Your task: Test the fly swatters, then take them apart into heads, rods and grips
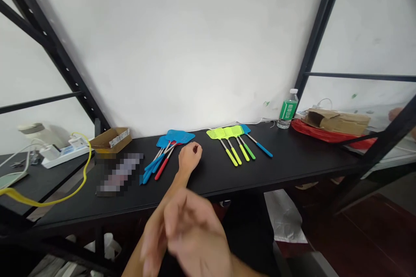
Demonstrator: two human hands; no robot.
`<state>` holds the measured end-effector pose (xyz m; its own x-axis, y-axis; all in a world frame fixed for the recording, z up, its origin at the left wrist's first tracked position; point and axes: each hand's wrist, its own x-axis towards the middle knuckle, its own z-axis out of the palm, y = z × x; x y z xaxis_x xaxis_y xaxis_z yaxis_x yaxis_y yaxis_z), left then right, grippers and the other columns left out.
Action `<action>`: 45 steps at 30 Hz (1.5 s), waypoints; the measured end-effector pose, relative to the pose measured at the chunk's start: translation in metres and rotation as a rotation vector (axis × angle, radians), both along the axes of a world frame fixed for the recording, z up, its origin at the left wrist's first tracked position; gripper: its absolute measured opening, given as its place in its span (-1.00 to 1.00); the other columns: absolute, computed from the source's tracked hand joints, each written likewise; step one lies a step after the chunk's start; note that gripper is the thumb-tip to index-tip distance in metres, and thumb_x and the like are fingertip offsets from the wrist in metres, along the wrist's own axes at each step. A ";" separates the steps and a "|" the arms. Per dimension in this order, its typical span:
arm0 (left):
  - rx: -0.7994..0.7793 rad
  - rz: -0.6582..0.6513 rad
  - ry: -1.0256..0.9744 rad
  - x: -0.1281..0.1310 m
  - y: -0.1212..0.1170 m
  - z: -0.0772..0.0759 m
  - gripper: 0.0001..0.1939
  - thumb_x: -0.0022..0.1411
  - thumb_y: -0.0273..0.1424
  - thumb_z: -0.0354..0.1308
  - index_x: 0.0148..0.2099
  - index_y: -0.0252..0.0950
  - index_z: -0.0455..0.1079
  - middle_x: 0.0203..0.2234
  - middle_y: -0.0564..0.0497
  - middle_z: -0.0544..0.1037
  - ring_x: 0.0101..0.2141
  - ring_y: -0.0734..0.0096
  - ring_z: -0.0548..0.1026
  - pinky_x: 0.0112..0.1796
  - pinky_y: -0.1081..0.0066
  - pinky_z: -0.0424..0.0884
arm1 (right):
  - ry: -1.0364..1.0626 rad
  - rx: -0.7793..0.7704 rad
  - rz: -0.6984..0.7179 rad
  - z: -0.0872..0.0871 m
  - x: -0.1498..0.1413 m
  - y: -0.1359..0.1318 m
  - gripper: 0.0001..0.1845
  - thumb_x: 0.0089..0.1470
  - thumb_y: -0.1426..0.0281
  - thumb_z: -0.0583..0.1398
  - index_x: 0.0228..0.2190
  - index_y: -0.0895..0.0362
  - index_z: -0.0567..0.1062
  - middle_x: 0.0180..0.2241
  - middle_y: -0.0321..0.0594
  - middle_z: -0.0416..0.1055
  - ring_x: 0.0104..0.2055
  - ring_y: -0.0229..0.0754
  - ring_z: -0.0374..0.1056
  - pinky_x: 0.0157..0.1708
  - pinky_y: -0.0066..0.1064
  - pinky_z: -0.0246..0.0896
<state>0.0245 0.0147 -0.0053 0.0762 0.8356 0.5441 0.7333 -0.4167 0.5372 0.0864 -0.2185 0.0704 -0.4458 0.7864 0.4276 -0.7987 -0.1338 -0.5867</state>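
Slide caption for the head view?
Left hand beside overlapping fly swatters on a black table; right hand, blurred, nearer the camera.

The wall [201, 52] is bright, floor [373, 229] dim, right hand [198, 233] motion-blurred.

White wall [195, 52] behind black table [302, 153], dark reddish floor [373, 229]
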 end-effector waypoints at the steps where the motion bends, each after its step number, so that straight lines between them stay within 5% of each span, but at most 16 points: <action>1: 0.063 0.089 0.098 -0.002 0.002 0.000 -0.75 0.29 -0.32 -0.02 -0.34 -0.24 0.45 -0.39 -0.02 0.53 -0.33 0.31 0.45 -0.24 0.34 0.29 | -0.080 0.028 -0.097 0.001 0.002 0.021 -0.83 -0.11 0.30 0.28 -0.46 0.05 0.40 -0.41 -0.20 0.49 -0.46 -0.18 0.38 -0.46 -0.34 0.28; 5: 0.161 0.384 0.417 -0.021 0.013 0.003 -0.72 0.29 -0.39 -0.05 -0.20 -0.26 0.50 -0.15 -0.16 0.52 -0.08 0.08 0.40 -0.05 0.16 0.22 | -0.434 0.049 -0.358 -0.024 0.017 0.106 -0.95 -0.05 0.42 0.15 -0.47 0.13 0.40 -0.50 -0.26 0.46 -0.55 -0.32 0.30 -0.54 -0.50 0.16; 10: 0.066 0.594 0.593 -0.048 0.024 0.001 -0.64 0.27 -0.32 -0.02 -0.04 -0.41 0.48 -0.04 -0.30 0.47 0.01 -0.10 0.33 0.02 0.01 0.14 | -0.931 0.086 -0.552 -0.061 0.031 0.196 -0.87 -0.06 0.48 0.10 -0.43 0.12 0.45 -0.52 -0.31 0.48 -0.60 -0.34 0.30 -0.61 -0.54 0.13; 14: -0.042 0.619 0.613 -0.052 0.030 0.001 -0.64 0.30 -0.43 -0.08 -0.06 -0.43 0.50 -0.07 -0.33 0.49 -0.01 -0.09 0.37 -0.01 0.01 0.15 | -1.076 0.101 -0.625 -0.076 0.033 0.242 -0.85 -0.06 0.52 0.10 -0.42 0.13 0.46 -0.52 -0.29 0.48 -0.59 -0.31 0.33 -0.65 -0.54 0.15; 19: -0.007 0.565 0.614 -0.042 0.037 0.013 -0.67 0.29 -0.53 -0.09 -0.06 -0.39 0.48 -0.10 -0.29 0.52 -0.02 -0.04 0.42 -0.02 0.06 0.20 | -1.003 0.019 -0.665 -0.084 0.033 0.280 -0.85 0.03 0.47 0.09 -0.40 0.15 0.47 -0.53 -0.27 0.45 -0.62 -0.32 0.30 -0.67 -0.53 0.17; 24: -0.013 0.473 0.512 -0.016 0.039 0.023 -0.67 0.39 -0.43 -0.14 0.08 -0.32 0.35 -0.21 -0.23 0.55 -0.20 0.11 0.55 -0.18 0.22 0.35 | -0.890 0.009 -0.596 -0.088 0.033 0.303 -0.67 0.13 0.18 0.13 -0.38 0.18 0.53 -0.48 -0.20 0.49 -0.58 -0.28 0.32 -0.65 -0.48 0.17; 33: 0.022 0.288 0.449 0.027 0.028 0.017 -0.64 0.46 -0.25 -0.22 0.14 -0.15 0.29 -0.12 -0.13 0.54 -0.24 0.23 0.56 -0.26 0.37 0.37 | -0.328 -0.172 -0.690 -0.100 0.041 0.315 -0.53 -0.10 -0.07 0.29 -0.46 0.10 0.48 -0.54 -0.31 0.43 -0.45 -0.20 0.36 -0.46 -0.42 0.22; 40: 0.016 0.188 0.409 0.017 0.021 0.019 -0.65 0.45 -0.21 -0.16 0.14 -0.11 0.31 -0.10 -0.08 0.55 -0.18 0.23 0.55 -0.27 0.38 0.35 | -0.329 -0.254 -0.668 -0.095 0.044 0.313 -0.45 -0.07 -0.17 0.24 -0.50 0.09 0.43 -0.60 -0.30 0.37 -0.51 -0.19 0.33 -0.49 -0.38 0.21; 45: -0.029 0.168 0.365 0.019 0.014 0.023 -0.61 0.45 -0.21 -0.18 0.17 -0.13 0.33 -0.06 -0.09 0.56 -0.15 0.22 0.54 -0.25 0.38 0.33 | -0.399 -0.169 -0.714 -0.088 0.045 0.305 -0.38 0.00 -0.23 0.12 -0.45 0.11 0.45 -0.51 -0.20 0.44 -0.42 -0.15 0.38 -0.43 -0.38 0.28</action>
<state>0.0437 0.0284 0.0182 0.1209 0.8676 0.4823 0.9346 -0.2632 0.2392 0.1313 0.0861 -0.0178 0.0909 0.9768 0.1941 -0.4615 0.2140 -0.8609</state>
